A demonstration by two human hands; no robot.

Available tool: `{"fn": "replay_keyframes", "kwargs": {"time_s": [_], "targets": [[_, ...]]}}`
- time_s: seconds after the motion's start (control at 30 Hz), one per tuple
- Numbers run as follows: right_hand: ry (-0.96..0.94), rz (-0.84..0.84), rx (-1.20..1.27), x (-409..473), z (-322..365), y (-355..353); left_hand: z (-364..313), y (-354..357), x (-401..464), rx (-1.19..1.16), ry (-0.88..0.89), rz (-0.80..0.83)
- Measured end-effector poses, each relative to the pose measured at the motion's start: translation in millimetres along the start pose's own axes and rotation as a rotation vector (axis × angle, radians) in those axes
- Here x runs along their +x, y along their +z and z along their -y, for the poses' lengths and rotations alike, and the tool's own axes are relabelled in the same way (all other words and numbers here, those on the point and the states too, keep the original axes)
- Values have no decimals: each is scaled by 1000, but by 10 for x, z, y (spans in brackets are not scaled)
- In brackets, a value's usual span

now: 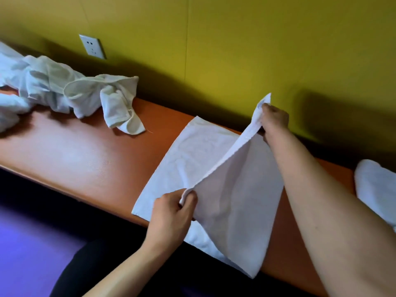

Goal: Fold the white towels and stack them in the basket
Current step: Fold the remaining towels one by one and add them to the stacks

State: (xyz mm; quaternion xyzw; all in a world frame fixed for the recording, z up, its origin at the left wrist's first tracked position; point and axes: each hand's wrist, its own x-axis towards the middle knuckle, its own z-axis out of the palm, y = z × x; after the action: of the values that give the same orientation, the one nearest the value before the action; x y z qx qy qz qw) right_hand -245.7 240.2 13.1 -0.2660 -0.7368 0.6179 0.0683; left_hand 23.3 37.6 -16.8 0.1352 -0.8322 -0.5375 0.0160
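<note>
My left hand (171, 213) pinches the near corner of a white terry towel (192, 155), fingers curled around the lifted edge. My right hand (273, 118) grips the far corner of that same edge, raised above the table near the wall. Between them the towel's edge runs taut, one half lifted and hanging, the other half lying flat on the long orange wooden table (81, 159). At the table's left end lies a crumpled pile of white towels (64, 88). At the right edge, a rounded white towel bundle (375, 187) rests. I see a white wall socket (92, 46) on the yellow-green wall (235, 39).
</note>
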Motion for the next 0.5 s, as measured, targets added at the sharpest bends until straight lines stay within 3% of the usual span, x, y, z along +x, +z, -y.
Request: {"fn": "replay_keyframes", "kwargs": {"time_s": [0.13,0.33,0.43,0.5], "targets": [[-20,45,-30,-66,-42,648,258,-349,203,58,-58,-69],[-46,142,-190,-204,-274,1293,739,-554,279,105,-212,30],[-28,345,-114,-441,-422,1352,1042,-633,394,318,-348,110],[-53,350,-142,-607,-594,1202,1210,-688,491,475,-386,128]]}}
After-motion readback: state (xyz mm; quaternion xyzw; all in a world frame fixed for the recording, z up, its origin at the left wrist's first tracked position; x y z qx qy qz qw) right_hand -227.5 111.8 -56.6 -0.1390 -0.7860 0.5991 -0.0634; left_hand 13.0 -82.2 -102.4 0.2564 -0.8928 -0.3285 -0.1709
